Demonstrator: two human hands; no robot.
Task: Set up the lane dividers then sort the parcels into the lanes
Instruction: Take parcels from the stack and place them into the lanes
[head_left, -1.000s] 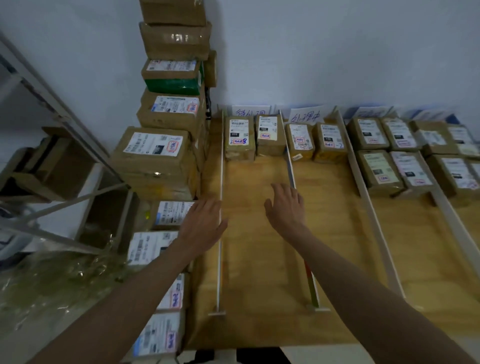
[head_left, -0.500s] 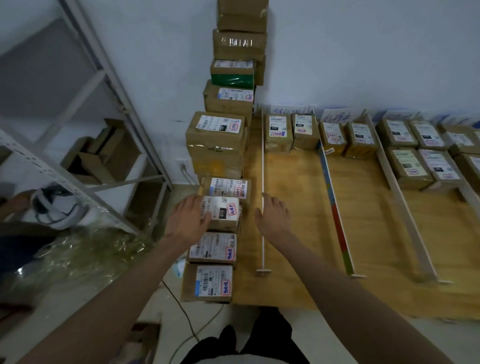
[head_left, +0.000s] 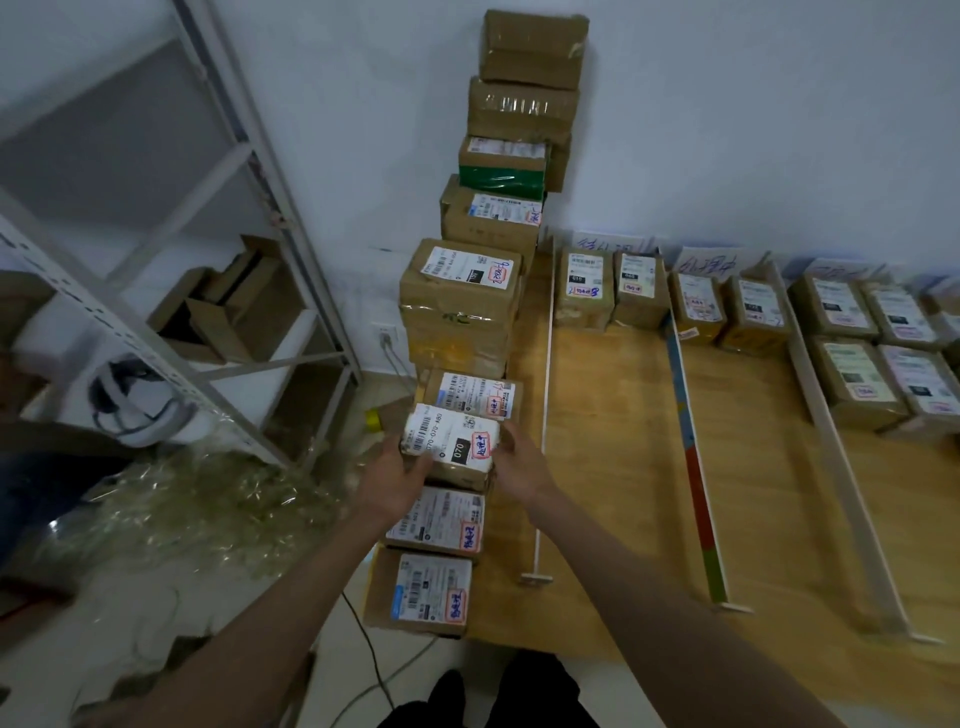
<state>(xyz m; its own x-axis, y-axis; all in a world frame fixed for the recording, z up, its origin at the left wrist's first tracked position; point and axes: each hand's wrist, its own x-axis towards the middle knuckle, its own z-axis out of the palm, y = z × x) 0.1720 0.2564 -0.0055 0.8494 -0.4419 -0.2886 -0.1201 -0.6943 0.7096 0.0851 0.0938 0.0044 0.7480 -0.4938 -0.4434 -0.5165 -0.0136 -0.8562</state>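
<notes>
A brown parcel marked 070 (head_left: 451, 448) sits in a row of parcels along the wooden table's left edge. My left hand (head_left: 397, 475) grips its left side with the thumb on the label. My right hand (head_left: 519, 467) holds its right side. White lane dividers (head_left: 544, 415) (head_left: 836, 457) and a coloured divider (head_left: 693, 457) run front to back on the table (head_left: 613, 467). Sorted parcels (head_left: 584, 291) (head_left: 698, 306) (head_left: 852, 374) lie at the lanes' far ends under handwritten signs (head_left: 706, 265).
A tall stack of parcels (head_left: 498, 223) leans against the wall left of the lanes. More labelled parcels (head_left: 434, 519) (head_left: 423, 592) lie nearer me in the row. A metal shelf rack (head_left: 218, 260), crumpled plastic wrap (head_left: 208, 509) and a cable (head_left: 363, 634) occupy the floor at left.
My view swung left from the lanes to the parcel row. Both hands moved left from the first lane and closed on the 070 parcel.
</notes>
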